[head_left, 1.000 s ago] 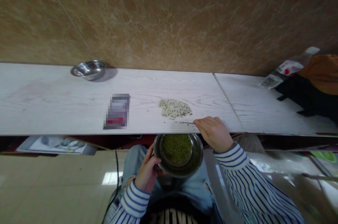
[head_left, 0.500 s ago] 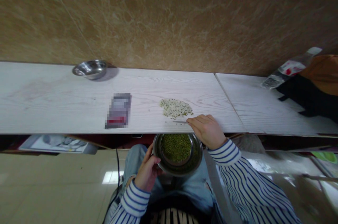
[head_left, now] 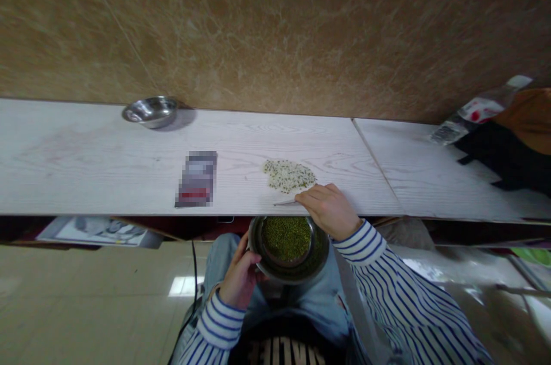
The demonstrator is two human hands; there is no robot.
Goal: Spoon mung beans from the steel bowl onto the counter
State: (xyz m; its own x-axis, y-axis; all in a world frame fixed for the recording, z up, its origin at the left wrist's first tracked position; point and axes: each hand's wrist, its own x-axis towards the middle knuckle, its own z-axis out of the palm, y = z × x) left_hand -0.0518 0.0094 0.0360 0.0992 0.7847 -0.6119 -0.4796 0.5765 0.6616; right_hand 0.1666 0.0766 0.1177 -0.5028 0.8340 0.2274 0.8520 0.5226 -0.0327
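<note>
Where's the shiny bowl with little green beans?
In the head view, the round silver metal bowl of green beans is at lower centre, below the near edge of the white wooden tabletop, held by the left hand.

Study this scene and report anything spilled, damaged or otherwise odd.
A loose mix of white and green grains lies directly on the tabletop, with no dish visible beneath, so it could pass for a spill. To its left, a flat item is pixelated, so its details cannot be read.
</note>
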